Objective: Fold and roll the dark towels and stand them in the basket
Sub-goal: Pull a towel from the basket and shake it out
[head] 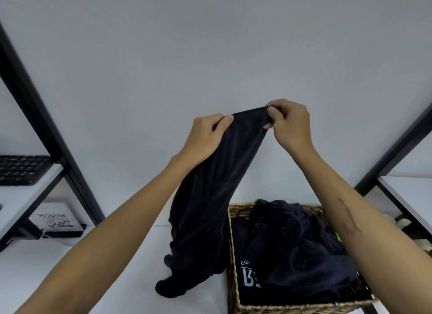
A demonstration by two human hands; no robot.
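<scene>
Above the white table (pixel 117 278), both hands hold up one dark navy cloth towel (pixel 210 197) by its top edge. Left hand (pixel 205 138) pinches the edge between thumb and curled fingers; right hand (pixel 289 124) pinches it likewise, close beside the left. From there the towel hangs down in folds, its bunched lower end resting on the table just left of a square woven wicker basket (pixel 233 278). Inside the basket lie more crumpled dark towels (pixel 292 243), one with white lettering. At far left, a black keyboard (pixel 21 170) sits on a shelf.
</scene>
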